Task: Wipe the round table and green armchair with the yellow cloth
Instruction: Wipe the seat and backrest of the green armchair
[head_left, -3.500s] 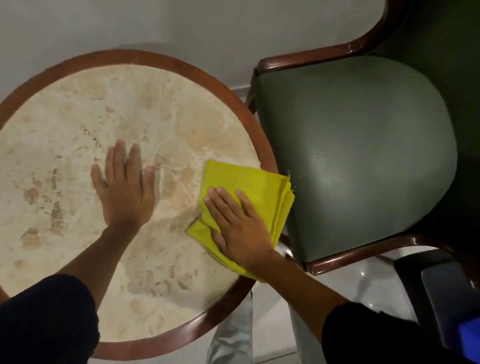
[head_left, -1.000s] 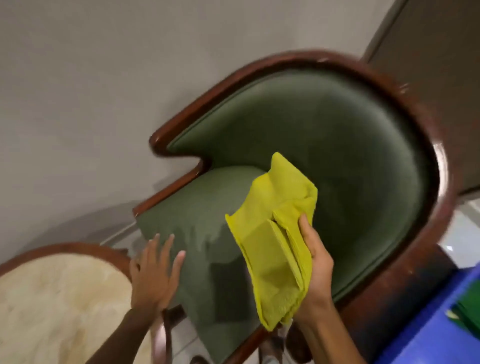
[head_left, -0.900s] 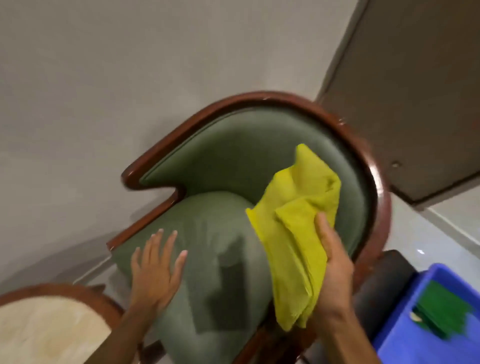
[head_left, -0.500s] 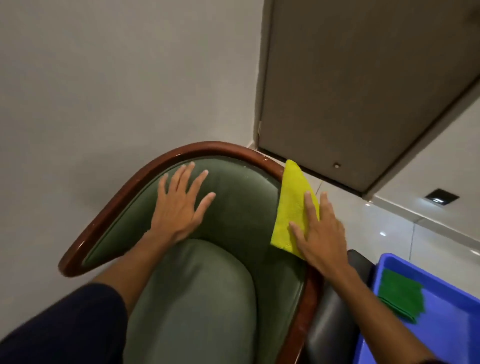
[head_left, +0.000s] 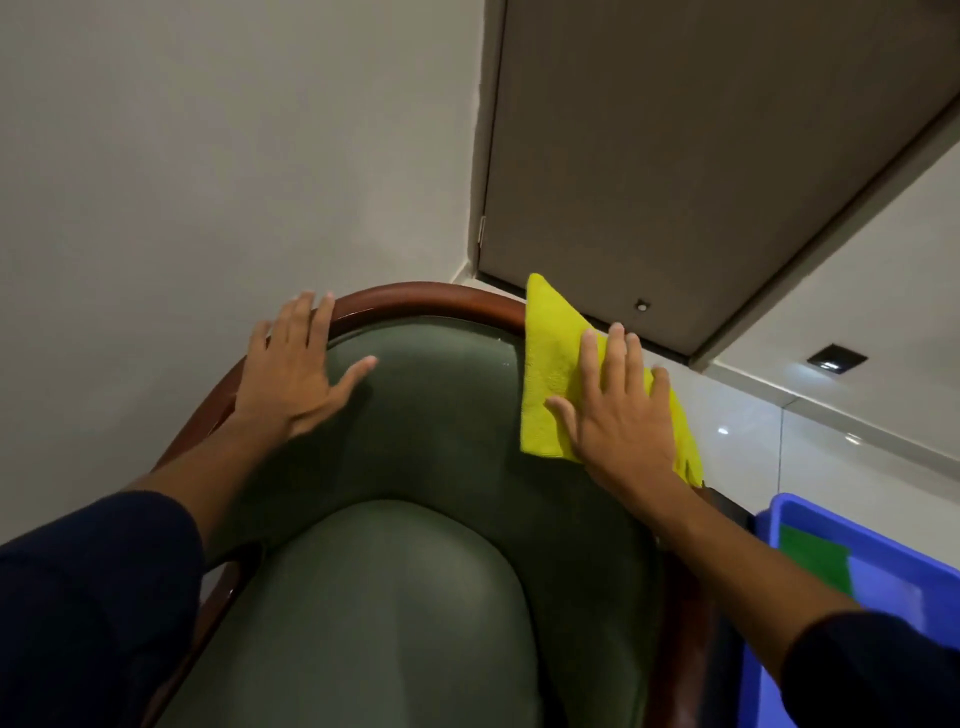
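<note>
No text, label, brand, number or sign can be read on anything in view.

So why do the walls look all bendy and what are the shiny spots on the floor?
In the head view, the wide-angle lens bows the door frame and wall edges; the floor tiles mirror room lights as small glare spots; the green armchair seat sits dim with soft sheen; the hands look sharp, not blurred.

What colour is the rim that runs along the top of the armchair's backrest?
Glossy reddish-brown wood rim, seen in the head view, framing the green armchair.
</note>
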